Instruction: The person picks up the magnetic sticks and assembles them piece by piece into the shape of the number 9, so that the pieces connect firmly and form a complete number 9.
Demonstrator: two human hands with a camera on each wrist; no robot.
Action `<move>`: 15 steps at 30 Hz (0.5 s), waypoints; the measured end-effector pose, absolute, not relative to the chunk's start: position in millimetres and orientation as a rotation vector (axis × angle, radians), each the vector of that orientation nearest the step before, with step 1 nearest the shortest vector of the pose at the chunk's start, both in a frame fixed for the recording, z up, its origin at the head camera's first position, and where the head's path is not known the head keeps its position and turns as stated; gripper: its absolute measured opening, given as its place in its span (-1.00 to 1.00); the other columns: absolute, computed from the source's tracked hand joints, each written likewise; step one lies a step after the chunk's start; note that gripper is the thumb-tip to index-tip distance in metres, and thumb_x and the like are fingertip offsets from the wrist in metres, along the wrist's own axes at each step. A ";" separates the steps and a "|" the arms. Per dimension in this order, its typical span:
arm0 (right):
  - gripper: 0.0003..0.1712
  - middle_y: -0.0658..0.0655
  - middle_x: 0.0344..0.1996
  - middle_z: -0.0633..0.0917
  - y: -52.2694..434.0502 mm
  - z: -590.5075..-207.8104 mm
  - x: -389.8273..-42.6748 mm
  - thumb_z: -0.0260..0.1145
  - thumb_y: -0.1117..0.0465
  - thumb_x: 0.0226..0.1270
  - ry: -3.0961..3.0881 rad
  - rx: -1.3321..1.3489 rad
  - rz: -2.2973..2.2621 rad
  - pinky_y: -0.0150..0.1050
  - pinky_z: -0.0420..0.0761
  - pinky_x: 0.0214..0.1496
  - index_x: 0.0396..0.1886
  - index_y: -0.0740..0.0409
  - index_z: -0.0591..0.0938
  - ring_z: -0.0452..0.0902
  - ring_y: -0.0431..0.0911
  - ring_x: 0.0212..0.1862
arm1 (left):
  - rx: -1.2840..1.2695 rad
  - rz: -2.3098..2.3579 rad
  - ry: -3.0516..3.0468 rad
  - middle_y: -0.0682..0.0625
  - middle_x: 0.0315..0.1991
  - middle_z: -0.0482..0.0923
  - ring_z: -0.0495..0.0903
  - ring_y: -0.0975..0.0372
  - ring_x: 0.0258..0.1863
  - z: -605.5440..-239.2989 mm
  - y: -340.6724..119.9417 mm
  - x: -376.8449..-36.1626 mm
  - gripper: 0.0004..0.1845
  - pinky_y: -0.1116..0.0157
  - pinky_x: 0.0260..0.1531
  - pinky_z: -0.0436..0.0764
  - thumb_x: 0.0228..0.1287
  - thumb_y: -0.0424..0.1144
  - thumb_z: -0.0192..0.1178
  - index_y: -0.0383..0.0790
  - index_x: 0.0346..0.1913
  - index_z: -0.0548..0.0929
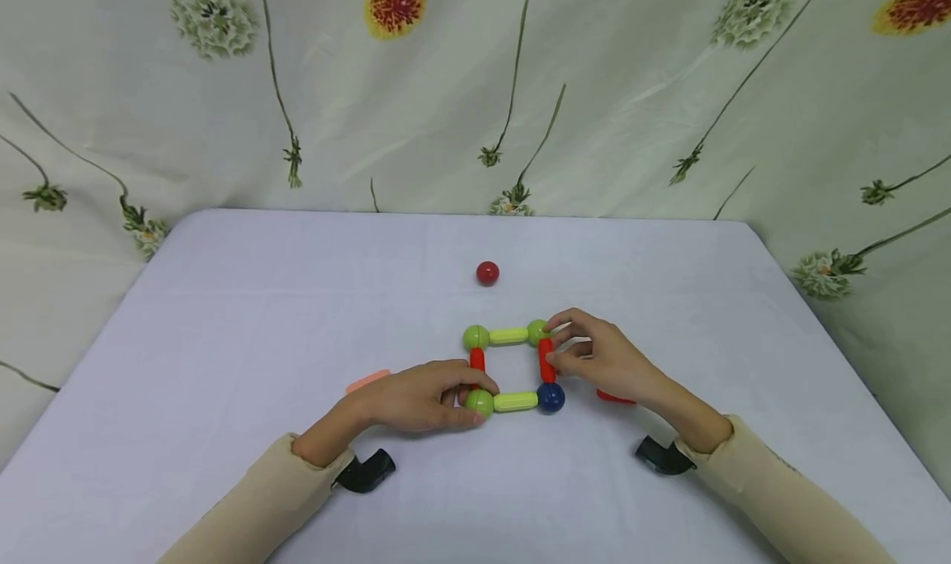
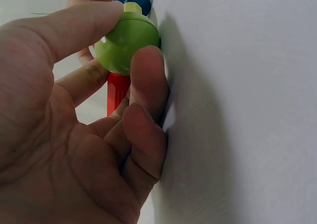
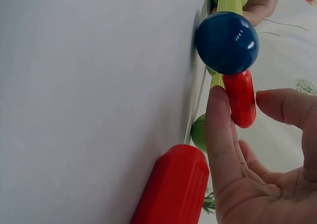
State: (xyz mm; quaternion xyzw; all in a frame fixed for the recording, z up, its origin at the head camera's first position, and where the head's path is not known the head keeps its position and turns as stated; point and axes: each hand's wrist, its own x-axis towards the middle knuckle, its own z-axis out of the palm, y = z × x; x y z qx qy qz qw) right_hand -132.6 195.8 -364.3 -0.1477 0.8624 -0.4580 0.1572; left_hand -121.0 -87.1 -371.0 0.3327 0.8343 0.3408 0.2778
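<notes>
A flat square of rods and balls lies mid-table in the head view. My left hand pinches its near-left green ball between thumb and fingers; the left red rod runs away from that ball. My right hand pinches the right red rod between thumb and index finger, just beyond the blue corner ball. Two yellow-green rods form the far and near sides, with green balls at the far corners.
A loose red ball sits farther back on the white table. A pink rod lies behind my left hand, and a spare red rod lies under my right hand. A flowered curtain hangs behind the table.
</notes>
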 end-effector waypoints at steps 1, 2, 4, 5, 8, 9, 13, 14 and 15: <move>-0.53 0.10 -0.10 0.61 195.5 -364.4 -133.3 0.28 0.12 0.26 2.468 -0.417 -1.306 -0.20 0.61 -0.04 0.14 -0.01 0.40 0.66 -0.09 -0.13 | 0.893 0.913 2.241 0.14 -0.33 0.44 0.43 0.30 -0.37 -371.2 -87.1 -121.1 -0.66 0.43 -0.40 0.44 0.24 -0.06 0.22 0.12 0.08 0.55; -0.48 0.10 -0.10 0.61 195.1 -364.9 -134.2 0.29 0.08 0.26 2.470 -0.412 -1.300 -0.21 0.61 -0.04 0.19 -0.01 0.36 0.67 -0.10 -0.15 | 0.895 0.912 2.243 0.14 -0.34 0.43 0.43 0.30 -0.38 -371.4 -87.2 -121.1 -0.66 0.42 -0.40 0.44 0.24 -0.06 0.22 0.13 0.08 0.56; -0.37 0.10 -0.12 0.63 194.5 -366.0 -136.3 0.29 0.03 0.26 2.479 -0.408 -1.277 -0.20 0.60 -0.05 0.27 0.02 0.29 0.67 -0.11 -0.17 | 0.900 0.910 2.245 0.14 -0.34 0.43 0.43 0.30 -0.38 -371.9 -87.3 -121.3 -0.67 0.42 -0.41 0.44 0.24 -0.06 0.22 0.13 0.08 0.55; -0.33 0.10 -0.13 0.63 194.2 -366.7 -137.4 0.29 0.01 0.26 2.486 -0.409 -1.258 -0.20 0.60 -0.05 0.29 0.03 0.27 0.67 -0.12 -0.17 | 0.903 0.910 2.246 0.14 -0.34 0.43 0.43 0.30 -0.38 -372.3 -87.4 -121.4 -0.67 0.42 -0.41 0.44 0.24 -0.06 0.22 0.13 0.07 0.55; -0.30 0.09 -0.13 0.63 194.0 -369.9 -141.0 0.28 0.00 0.26 2.494 -0.414 -1.213 -0.18 0.60 0.00 0.33 0.07 0.26 0.66 -0.12 -0.13 | 0.910 0.911 2.244 0.14 -0.34 0.43 0.43 0.30 -0.38 -372.9 -87.6 -121.5 -0.67 0.43 -0.41 0.44 0.24 -0.06 0.22 0.13 0.07 0.55; -0.31 0.09 -0.14 0.63 194.1 -371.1 -142.1 0.28 0.00 0.27 2.497 -0.417 -1.197 -0.17 0.60 0.01 0.32 0.08 0.28 0.66 -0.12 -0.13 | 0.911 0.912 2.244 0.15 -0.34 0.43 0.43 0.31 -0.38 -373.0 -87.6 -121.6 -0.67 0.43 -0.41 0.44 0.24 -0.05 0.22 0.13 0.07 0.55; -0.37 0.09 -0.16 0.65 194.0 -373.6 -145.2 0.28 0.00 0.27 2.502 -0.429 -1.169 -0.16 0.59 0.01 0.28 0.06 0.34 0.66 -0.15 -0.17 | 0.915 0.910 2.250 0.15 -0.35 0.43 0.43 0.31 -0.38 -372.5 -87.8 -121.5 -0.67 0.43 -0.40 0.45 0.24 -0.05 0.21 0.14 0.08 0.55; -0.39 0.09 -0.17 0.65 193.9 -373.7 -145.6 0.28 0.01 0.27 2.503 -0.431 -1.166 -0.17 0.59 0.00 0.27 0.06 0.34 0.66 -0.16 -0.20 | 0.918 0.909 2.252 0.15 -0.35 0.43 0.43 0.31 -0.38 -372.2 -87.8 -121.4 -0.67 0.43 -0.40 0.45 0.24 -0.05 0.21 0.14 0.08 0.55; -0.40 0.08 -0.18 0.66 193.8 -373.6 -145.9 0.28 0.01 0.27 2.503 -0.436 -1.163 -0.17 0.59 -0.01 0.26 0.05 0.34 0.66 -0.17 -0.23 | 0.921 0.907 2.254 0.15 -0.35 0.43 0.44 0.31 -0.39 -371.9 -87.9 -121.3 -0.67 0.42 -0.40 0.45 0.24 -0.05 0.21 0.14 0.08 0.55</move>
